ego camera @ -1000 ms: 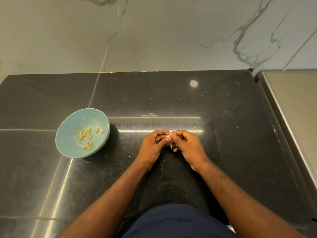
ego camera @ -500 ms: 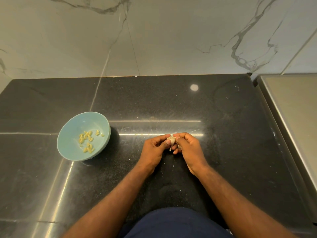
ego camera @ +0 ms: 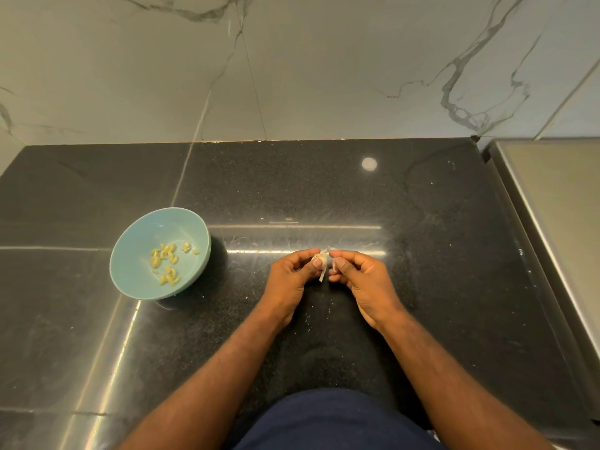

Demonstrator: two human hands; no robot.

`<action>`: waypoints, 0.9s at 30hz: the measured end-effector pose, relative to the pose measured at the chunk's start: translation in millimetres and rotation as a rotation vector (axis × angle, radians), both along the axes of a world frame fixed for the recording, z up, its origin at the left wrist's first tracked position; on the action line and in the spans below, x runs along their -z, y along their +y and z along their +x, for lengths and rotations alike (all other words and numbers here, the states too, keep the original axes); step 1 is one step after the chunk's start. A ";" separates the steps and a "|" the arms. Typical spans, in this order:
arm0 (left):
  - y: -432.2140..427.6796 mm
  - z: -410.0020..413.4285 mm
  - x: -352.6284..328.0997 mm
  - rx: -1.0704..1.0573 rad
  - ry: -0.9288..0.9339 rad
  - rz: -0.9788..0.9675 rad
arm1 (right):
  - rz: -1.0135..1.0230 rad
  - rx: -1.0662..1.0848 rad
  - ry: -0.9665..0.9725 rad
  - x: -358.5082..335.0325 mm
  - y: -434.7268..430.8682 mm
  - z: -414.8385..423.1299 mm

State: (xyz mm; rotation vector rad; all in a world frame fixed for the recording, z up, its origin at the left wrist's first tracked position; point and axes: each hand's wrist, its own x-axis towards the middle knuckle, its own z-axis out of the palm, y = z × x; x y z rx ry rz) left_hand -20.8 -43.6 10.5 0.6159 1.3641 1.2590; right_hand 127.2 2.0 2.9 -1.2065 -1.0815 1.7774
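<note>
In the head view, a small garlic clove (ego camera: 317, 258) is held over the middle of the black bench (ego camera: 422, 254), pinched between the thumb and curled fingers of the left hand (ego camera: 292, 277). The right hand (ego camera: 363, 280) is set just beside it at three o'clock. Its thumb and forefinger are pressed together on a pale strip of skin (ego camera: 322, 274) that hangs down between the two hands. Whether the wrists rest on the bench cannot be told. At nine o'clock from the hands, well apart, a light blue bowl (ego camera: 136, 280) is seen on the bench, with peeled cloves (ego camera: 167, 263) scattered inside it. At twelve o'clock the bench is closed off by a marble wall (ego camera: 324, 76). At three o'clock it is bordered by a steel surface (ego camera: 558, 196). At six o'clock a dark blue garment (ego camera: 331, 420) is caught at the bottom edge.
</note>
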 end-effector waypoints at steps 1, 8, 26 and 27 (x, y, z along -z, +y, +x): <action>-0.1 -0.6 -0.1 0.009 0.005 -0.003 | 0.012 0.009 -0.036 0.7 1.1 0.8; -0.3 -2.0 -0.9 0.029 0.021 -0.014 | 0.104 0.011 -0.227 -0.4 5.1 -2.4; 0.0 -4.9 -5.0 0.016 -0.081 -0.040 | 0.509 -0.073 -0.706 -5.7 8.3 5.7; 0.1 -4.7 -5.5 0.007 -0.100 -0.040 | 0.545 -0.097 -0.740 -6.9 8.8 6.5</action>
